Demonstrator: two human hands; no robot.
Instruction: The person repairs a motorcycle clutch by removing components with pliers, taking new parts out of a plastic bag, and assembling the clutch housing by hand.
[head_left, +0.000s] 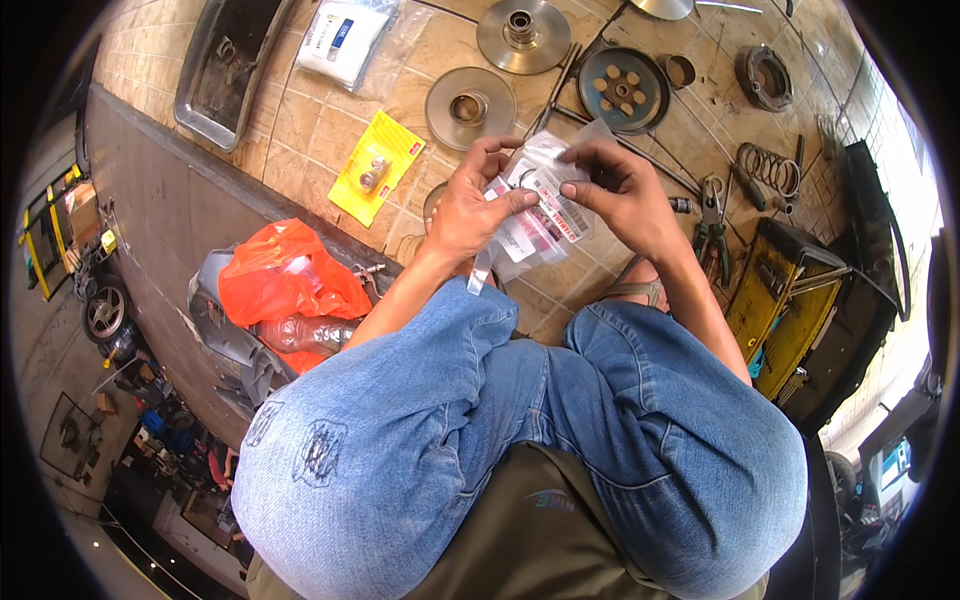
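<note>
Both hands hold a clear plastic packet (520, 245) with printed labels, raised above the tiled floor in front of my knees. My left hand (470, 205) grips its left side, the thumb pressed on the front. On the right, my right hand (630, 190) pinches the packet's upper right edge between thumb and fingers. A thin dark ring (524, 178) shows near the left fingertips; whether it lies inside the plastic or on top, I cannot tell. Left of the hands, a yellow packet (376, 168) lies on the tiles with small round metal parts on it.
Metal discs (522, 36), a dark round drum with holes (624, 90) and a coil spring (768, 168) lie ahead. Pliers (712, 215) and a yellow toolbox (785, 310) sit right. An orange plastic bag (290, 275), a metal tray (228, 70) and a white packet (345, 40) are left.
</note>
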